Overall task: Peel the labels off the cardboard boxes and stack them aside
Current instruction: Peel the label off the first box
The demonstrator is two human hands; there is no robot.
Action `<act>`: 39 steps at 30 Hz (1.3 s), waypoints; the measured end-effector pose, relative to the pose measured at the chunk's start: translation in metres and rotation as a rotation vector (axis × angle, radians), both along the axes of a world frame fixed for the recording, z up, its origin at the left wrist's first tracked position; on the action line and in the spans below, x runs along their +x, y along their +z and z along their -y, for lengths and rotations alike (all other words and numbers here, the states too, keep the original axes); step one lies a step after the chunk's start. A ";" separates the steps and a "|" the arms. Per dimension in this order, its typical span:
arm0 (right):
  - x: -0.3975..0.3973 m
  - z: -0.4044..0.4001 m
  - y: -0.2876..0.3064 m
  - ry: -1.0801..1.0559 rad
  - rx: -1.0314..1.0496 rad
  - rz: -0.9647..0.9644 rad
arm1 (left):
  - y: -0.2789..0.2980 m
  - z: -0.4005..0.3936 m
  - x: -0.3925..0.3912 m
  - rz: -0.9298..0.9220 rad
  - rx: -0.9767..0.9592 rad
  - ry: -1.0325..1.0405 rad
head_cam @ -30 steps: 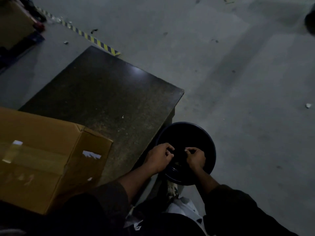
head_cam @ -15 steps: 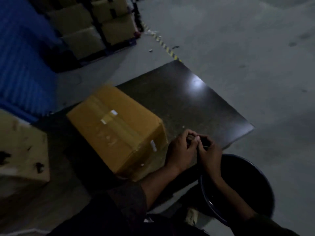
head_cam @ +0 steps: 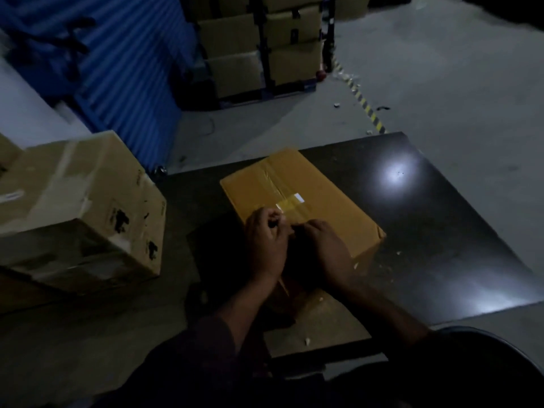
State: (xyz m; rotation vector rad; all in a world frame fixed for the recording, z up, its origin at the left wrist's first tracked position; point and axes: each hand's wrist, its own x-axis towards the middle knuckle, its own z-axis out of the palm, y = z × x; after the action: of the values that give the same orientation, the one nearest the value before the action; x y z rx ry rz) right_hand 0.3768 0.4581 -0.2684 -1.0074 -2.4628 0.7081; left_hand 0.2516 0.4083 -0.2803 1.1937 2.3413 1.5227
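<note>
Left hand (head_cam: 266,245): fingers curled, knuckles up, over the near half of the box (head_cam: 300,198) at frame centre. We cannot tell whether it pinches anything; the light is too dim.

Right hand (head_cam: 323,248): beside the left, fingertips meeting it over the box top. Its fingers are bent downward, and whether they hold anything is also unclear.

Box: orange-brown cardboard, lying flat on the dark table (head_cam: 441,231), tape (head_cam: 282,189) along its top seam. One small white scrap (head_cam: 298,197) sits on the tape just beyond the hands, and pale flecks (head_cam: 382,269) lie on the table to the right of the box.

Second box (head_cam: 82,207): paler, with torn black marks, at frame left, well apart from the first.

Boxes on rack (head_cam: 259,45): upper centre, beside a blue shutter (head_cam: 112,72).

Bin (head_cam: 485,363): dark and round, at lower right.

Step, as we judge it: picking at label remnants on the box top.

Method: we would lift an edge with a nail, then pull low and slow, along the surface and not upward, so the paper comes away whole and the cardboard skin stays intact. The other hand should press the box flat close to the peel line. The white scrap looks like the next target, and the peelings go in the bin.
</note>
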 end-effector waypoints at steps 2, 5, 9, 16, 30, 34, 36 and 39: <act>-0.026 0.006 -0.007 0.075 0.141 0.156 | -0.012 0.005 -0.040 -0.043 -0.064 0.071; -0.044 0.013 -0.014 0.018 0.316 0.265 | -0.020 -0.002 -0.081 -0.045 -0.234 0.094; -0.063 0.009 -0.017 -0.041 0.379 0.304 | -0.026 -0.015 -0.104 -0.057 -0.264 0.018; -0.076 0.015 -0.013 -0.009 0.365 0.324 | -0.038 -0.019 -0.115 -0.098 -0.154 -0.048; -0.090 0.020 -0.006 -0.241 0.337 0.382 | -0.047 -0.020 -0.122 -0.121 -0.091 -0.096; -0.088 0.018 -0.014 -0.206 0.403 0.448 | -0.048 -0.016 -0.123 -0.122 -0.075 -0.102; -0.088 0.007 -0.010 -0.304 0.382 0.478 | -0.048 -0.017 -0.124 -0.141 -0.069 -0.115; -0.094 0.017 -0.011 -0.311 0.374 0.431 | -0.049 -0.015 -0.125 -0.120 -0.070 -0.115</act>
State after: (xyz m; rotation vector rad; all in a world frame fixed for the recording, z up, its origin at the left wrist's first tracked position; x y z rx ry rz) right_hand 0.2825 0.4414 -0.2796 -1.4535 -2.5519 -0.0815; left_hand 0.1265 0.4230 -0.3293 1.4119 2.3320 1.3573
